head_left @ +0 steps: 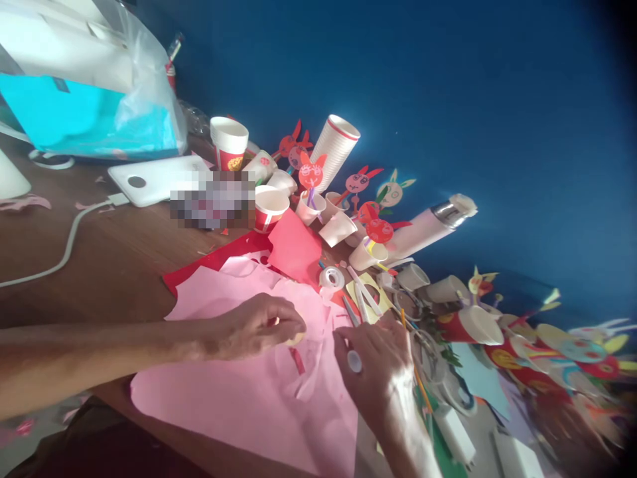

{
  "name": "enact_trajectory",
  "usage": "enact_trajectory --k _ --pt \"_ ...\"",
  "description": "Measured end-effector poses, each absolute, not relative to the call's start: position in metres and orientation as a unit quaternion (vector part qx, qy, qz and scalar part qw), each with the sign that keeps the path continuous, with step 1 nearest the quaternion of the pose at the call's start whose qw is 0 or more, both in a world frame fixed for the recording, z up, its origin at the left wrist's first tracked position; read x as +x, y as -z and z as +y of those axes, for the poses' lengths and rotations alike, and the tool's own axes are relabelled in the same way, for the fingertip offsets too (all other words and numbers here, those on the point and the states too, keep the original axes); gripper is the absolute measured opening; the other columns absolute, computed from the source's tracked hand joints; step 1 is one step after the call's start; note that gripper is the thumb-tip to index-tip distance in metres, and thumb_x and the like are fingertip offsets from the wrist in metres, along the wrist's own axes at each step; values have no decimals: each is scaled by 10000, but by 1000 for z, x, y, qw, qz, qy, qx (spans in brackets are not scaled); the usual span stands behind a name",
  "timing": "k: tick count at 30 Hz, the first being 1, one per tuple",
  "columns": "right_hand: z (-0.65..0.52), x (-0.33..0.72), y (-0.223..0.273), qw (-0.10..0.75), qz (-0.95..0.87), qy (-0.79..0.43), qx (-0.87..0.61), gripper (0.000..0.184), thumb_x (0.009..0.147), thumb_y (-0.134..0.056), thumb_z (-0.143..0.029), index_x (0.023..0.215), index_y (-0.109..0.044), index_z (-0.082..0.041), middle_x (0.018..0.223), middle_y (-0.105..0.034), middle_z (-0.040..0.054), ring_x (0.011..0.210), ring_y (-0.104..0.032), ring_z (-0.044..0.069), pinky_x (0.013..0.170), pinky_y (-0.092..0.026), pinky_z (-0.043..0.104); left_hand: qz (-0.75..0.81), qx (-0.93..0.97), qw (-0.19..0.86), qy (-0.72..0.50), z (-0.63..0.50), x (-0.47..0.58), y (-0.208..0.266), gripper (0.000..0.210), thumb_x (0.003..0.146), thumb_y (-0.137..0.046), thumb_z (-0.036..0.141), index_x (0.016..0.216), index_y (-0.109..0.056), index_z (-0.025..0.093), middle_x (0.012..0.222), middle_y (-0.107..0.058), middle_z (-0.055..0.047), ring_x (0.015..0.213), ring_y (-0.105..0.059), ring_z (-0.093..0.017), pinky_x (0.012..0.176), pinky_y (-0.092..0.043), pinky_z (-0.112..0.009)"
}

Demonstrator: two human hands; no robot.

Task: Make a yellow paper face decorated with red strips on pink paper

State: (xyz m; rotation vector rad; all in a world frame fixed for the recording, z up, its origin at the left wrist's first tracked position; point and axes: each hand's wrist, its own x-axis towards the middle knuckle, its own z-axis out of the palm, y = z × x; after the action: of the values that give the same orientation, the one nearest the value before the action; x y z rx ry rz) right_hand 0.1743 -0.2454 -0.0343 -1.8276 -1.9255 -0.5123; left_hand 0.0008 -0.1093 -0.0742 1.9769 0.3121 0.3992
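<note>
My left hand (261, 326) is closed above a large pink paper sheet (213, 398), its fingertips pinched together. A small pale yellowish piece (296, 339) shows under those fingertips; its kind is unclear. My right hand (375, 355) is at the sheet's right edge with its fingers curled. A small white round thing (354, 361) shows at those fingers, but I cannot make out what it is. Between the hands lies a narrow red strip (297, 360) on the pink paper. Just beyond my right hand are white-handled scissors (365, 293) and a tape roll (332, 279).
Red paper (296, 245) lies beyond the pink sheet. Several paper cups (311, 209) with paper rabbit figures line the blue wall. A thermos (425, 229) leans there. A white power bank (154, 179) with a cable sits left. At right are a pencil (423, 385) and more cups.
</note>
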Motion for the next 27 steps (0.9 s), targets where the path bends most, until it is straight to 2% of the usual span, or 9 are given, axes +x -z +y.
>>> enact_trajectory --k 3,6,9,13,17,21,27 --pt "-248 151 36 215 -709 175 -649 147 871 -568 -157 737 -614 -194 560 -555 -35 556 -515 126 839 -355 369 175 712 678 -57 -112 1 64 378 908 -459 458 777 -660 166 749 -631 -37 653 -517 -122 552 -384 -214" --pt "-247 139 44 207 -720 175 -639 125 871 -559 -142 770 -609 -196 570 -544 -35 552 -493 131 830 -358 379 186 672 715 -40 -112 0 53 383 907 -456 429 765 -646 128 695 -578 -18 622 -472 -105 524 -352 -199" --pt "-244 135 51 208 -725 179 -631 133 875 -547 -124 784 -604 -203 564 -524 -43 543 -483 128 836 -355 385 195 671 714 -43 -110 -2 48 366 895 -474 397 805 -662 96 679 -542 -8 653 -475 -109 539 -355 -195" --pt "-240 132 56 227 -728 172 -623 68 888 -571 -175 864 -629 -201 578 -560 -39 547 -511 128 833 -358 386 204 644 736 -45 -109 0 55 342 830 -556 398 918 -693 97 722 -591 -30 691 -513 -131 513 -359 -196" --pt "-238 135 51 284 -723 127 -617 63 887 -585 -199 897 -647 -196 610 -615 -26 550 -548 125 846 -368 390 218 612 758 -55 -107 3 58 276 786 -592 370 777 -658 103 685 -602 -26 613 -489 -111 496 -360 -201" --pt "-237 149 39 329 -678 78 -653 49 867 -617 -184 873 -664 -200 642 -651 -17 591 -576 129 807 -384 345 245 646 722 -33 -106 2 56 200 777 -559 301 754 -639 120 714 -621 -19 607 -477 -103 514 -349 -204" --pt "-234 151 36 324 -669 -15 -669 60 836 -635 -198 784 -655 -220 662 -665 -36 635 -582 137 771 -366 312 192 738 646 -31 -108 -1 56 190 800 -468 192 668 -591 133 570 -430 48 535 -343 -70 498 -255 -209"
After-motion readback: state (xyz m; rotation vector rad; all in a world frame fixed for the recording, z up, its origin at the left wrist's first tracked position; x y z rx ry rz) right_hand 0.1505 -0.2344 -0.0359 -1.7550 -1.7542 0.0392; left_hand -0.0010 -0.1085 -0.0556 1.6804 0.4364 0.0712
